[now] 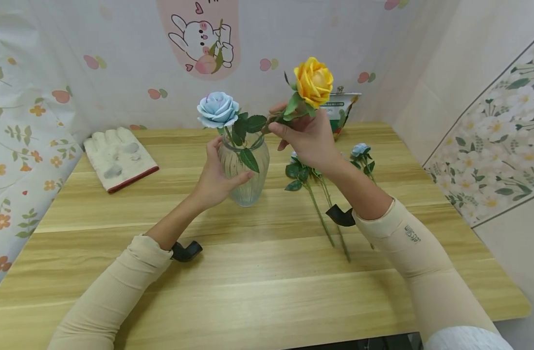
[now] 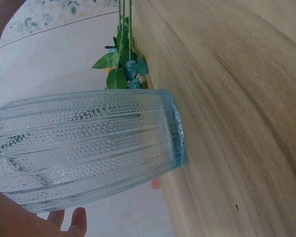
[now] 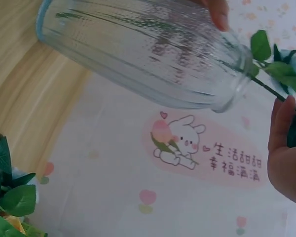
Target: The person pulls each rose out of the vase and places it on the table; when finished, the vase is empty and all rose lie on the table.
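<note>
A ribbed clear glass vase [image 1: 255, 182] stands on the wooden table, a light-blue rose [image 1: 218, 109] in it, bloom leaning left over the rim. My left hand [image 1: 212, 180] holds the vase, thumb across its front and fingers around the left side. Above the rim on the right, my right hand [image 1: 310, 138] pinches the leafy stem of a yellow rose [image 1: 314, 81], its bloom tilted up to the right. In the right wrist view a thin dark stem [image 3: 267, 88] runs from the vase mouth toward the right-hand fingertips [image 3: 288, 111].
Several loose roses lie right of the vase, with a blue bloom [image 1: 360, 149] and long green stems [image 1: 317, 211] pointing toward me. A pale work glove [image 1: 120, 159] with a red cuff lies at the left back. A printed pouch [image 1: 337, 109] stands behind the right hand.
</note>
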Demonstrator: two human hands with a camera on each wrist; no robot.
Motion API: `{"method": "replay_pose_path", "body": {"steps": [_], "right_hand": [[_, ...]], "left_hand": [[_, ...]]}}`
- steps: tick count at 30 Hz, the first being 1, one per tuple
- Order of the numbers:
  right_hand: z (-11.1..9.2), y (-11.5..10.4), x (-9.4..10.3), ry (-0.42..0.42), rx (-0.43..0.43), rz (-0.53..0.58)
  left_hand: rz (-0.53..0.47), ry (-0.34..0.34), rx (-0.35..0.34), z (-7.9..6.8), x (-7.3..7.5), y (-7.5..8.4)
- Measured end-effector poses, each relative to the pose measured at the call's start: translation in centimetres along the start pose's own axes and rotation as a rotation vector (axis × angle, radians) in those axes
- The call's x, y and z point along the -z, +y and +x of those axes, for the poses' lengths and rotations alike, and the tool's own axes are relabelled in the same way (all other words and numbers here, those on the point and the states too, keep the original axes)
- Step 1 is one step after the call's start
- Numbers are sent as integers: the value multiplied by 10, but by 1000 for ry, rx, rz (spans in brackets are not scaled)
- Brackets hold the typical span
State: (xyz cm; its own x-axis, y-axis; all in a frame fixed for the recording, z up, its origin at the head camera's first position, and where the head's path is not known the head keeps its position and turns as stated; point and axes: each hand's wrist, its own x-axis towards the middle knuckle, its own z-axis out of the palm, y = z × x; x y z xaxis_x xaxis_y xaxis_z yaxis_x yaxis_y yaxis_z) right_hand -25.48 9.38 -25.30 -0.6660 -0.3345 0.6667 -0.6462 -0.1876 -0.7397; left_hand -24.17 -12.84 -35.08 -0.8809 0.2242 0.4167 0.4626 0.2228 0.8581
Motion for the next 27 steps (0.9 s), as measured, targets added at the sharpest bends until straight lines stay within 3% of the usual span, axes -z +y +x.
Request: {"method": "replay_pose_path", "body": {"steps": [4,7,12,16,18,20,25,27], "right_hand": [[-2,-15,4,64,111,103],[-4,-29,10,172,168,199],[-12,-52,26,362,182,410],[-21,-61,43,422,156,466],[-27,-59,50,387,94,463],[-36,-52,55,320,-11,373],[-62,-19,59,47,-415,-34],[-70,-2,59,-70,-585,-145]], "left_hand": [[13,8,-11,0,0,0],[26,7,-12,0,0,-1],[40,3,-5,0,0,1],[47,9,-6,0,0,1],[45,11,-8,0,0,2],[42,11,-1,0,0,2],[44,7,7,1,-1,1],[44,8,-1,0,-1,2]]}}
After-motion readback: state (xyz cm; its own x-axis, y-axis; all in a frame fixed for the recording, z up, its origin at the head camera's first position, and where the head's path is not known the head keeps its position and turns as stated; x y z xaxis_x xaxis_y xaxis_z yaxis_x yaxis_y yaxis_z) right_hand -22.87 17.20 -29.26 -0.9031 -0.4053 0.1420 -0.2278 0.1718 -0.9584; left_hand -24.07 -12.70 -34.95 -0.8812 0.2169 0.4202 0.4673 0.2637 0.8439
